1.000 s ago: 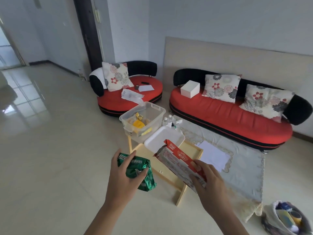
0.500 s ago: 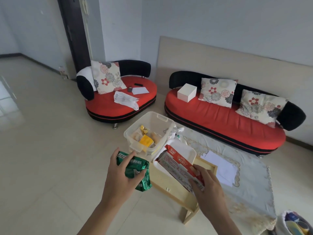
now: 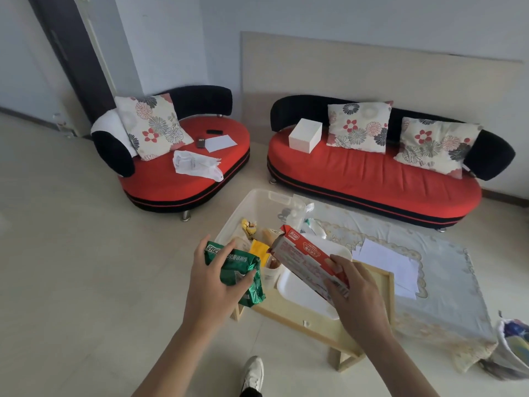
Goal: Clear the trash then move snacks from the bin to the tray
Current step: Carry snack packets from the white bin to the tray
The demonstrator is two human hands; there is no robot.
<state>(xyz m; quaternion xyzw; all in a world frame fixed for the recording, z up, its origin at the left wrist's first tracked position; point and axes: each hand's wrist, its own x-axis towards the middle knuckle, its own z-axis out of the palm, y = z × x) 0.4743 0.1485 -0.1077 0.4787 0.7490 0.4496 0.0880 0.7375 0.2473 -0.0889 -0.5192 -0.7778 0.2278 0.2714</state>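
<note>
- Snack bag [image 3: 240,275], green foil: gripped in the left hand [image 3: 213,285], fingers curled round it, held above the floor just left of the tray.
- Snack box [image 3: 303,259], red and white, long: grasped at its near end by the right hand [image 3: 355,296], tilted, over the white dish.
- Bin [image 3: 257,202], clear plastic: behind the tray, yellow packets [image 3: 259,249] inside.
- Tray [image 3: 385,285], pale wood, on short legs: a white dish [image 3: 297,293] lies in it.
- Papers [image 3: 386,259], white: on the patterned cloth [image 3: 446,282] right of the tray.
- Shoe [image 3: 253,373], white: on the floor below.
</note>
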